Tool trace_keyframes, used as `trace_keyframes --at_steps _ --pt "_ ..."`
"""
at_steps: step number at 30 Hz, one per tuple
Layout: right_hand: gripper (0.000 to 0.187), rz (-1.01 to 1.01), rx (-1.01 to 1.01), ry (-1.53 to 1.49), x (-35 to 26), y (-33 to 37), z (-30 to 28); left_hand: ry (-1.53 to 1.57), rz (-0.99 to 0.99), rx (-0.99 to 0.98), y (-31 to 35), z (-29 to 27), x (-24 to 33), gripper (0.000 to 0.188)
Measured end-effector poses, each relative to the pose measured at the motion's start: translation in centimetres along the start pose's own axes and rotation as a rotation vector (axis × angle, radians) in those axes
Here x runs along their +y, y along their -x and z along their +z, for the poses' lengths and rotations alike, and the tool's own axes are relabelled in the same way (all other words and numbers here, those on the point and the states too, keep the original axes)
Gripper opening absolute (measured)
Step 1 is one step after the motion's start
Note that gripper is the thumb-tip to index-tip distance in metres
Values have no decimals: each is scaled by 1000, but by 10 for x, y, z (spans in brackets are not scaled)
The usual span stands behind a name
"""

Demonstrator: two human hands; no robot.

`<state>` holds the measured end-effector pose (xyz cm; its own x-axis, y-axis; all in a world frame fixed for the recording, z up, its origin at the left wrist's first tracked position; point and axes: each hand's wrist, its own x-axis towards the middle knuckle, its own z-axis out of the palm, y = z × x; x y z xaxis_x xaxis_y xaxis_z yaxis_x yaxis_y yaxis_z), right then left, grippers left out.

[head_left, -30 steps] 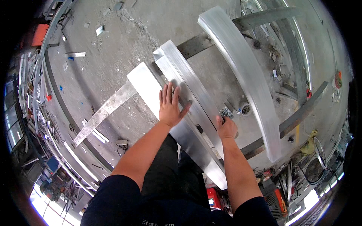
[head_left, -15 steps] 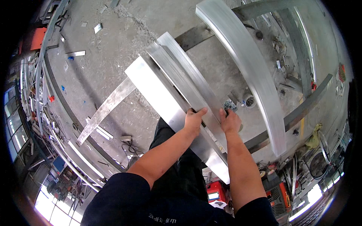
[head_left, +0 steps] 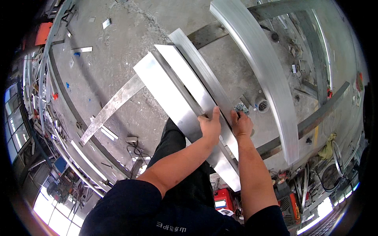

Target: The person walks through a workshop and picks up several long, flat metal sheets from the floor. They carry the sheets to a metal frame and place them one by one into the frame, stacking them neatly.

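Observation:
Three straight silver metal bars lie side by side at a slant in front of me. My left hand [head_left: 210, 126] is closed on the near edge of the middle bar [head_left: 183, 74], its thumb on the bright upper face. At the lower part of the right-hand bar [head_left: 201, 63], my right hand [head_left: 241, 125] has its fingers curled round the outer edge; the fingertips are partly hidden. The broad left bar [head_left: 167, 96] passes under my left forearm, a narrow gap separating it from the middle one.
Farther right, a wide curved metal bar [head_left: 262, 74] rests across a dark steel frame [head_left: 321, 110]. A flat curved strip [head_left: 112, 106] sticks out leftward. Cups of small hardware [head_left: 262, 104] stand between the bars. Scraps lie on the concrete floor [head_left: 118, 51]; a red case [head_left: 223, 198] sits near my body.
The middle bar has turned, now showing a bright flat face. My left hand has moved right and slightly down along it; my right hand has barely shifted.

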<state>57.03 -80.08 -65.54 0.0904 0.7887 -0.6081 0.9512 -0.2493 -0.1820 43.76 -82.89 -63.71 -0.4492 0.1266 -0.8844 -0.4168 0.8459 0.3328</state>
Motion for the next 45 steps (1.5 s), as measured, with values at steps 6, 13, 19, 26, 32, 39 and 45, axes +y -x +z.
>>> trace_keyframes --at_steps 6,13,19,26,32,39,45 --pt "60 19 -3 24 0 0 1 257 -232 -230 -11 1 -6 98" --pt "60 44 -35 31 2 -1 1 87 -246 -174 16 2 21 86" --pt "59 17 12 27 0 2 -2 54 -87 -155 21 -3 0 80" --pt "56 18 12 11 2 -2 3 167 -210 -166 -16 3 -6 80" --pt "57 -6 22 1 2 -2 4 86 123 -410 -34 9 -30 43" --pt "57 2 10 39 1 -1 3 168 145 -496 -37 7 -31 52" --pt "62 -11 12 27 5 -2 5 172 198 -477 -28 6 -26 44"
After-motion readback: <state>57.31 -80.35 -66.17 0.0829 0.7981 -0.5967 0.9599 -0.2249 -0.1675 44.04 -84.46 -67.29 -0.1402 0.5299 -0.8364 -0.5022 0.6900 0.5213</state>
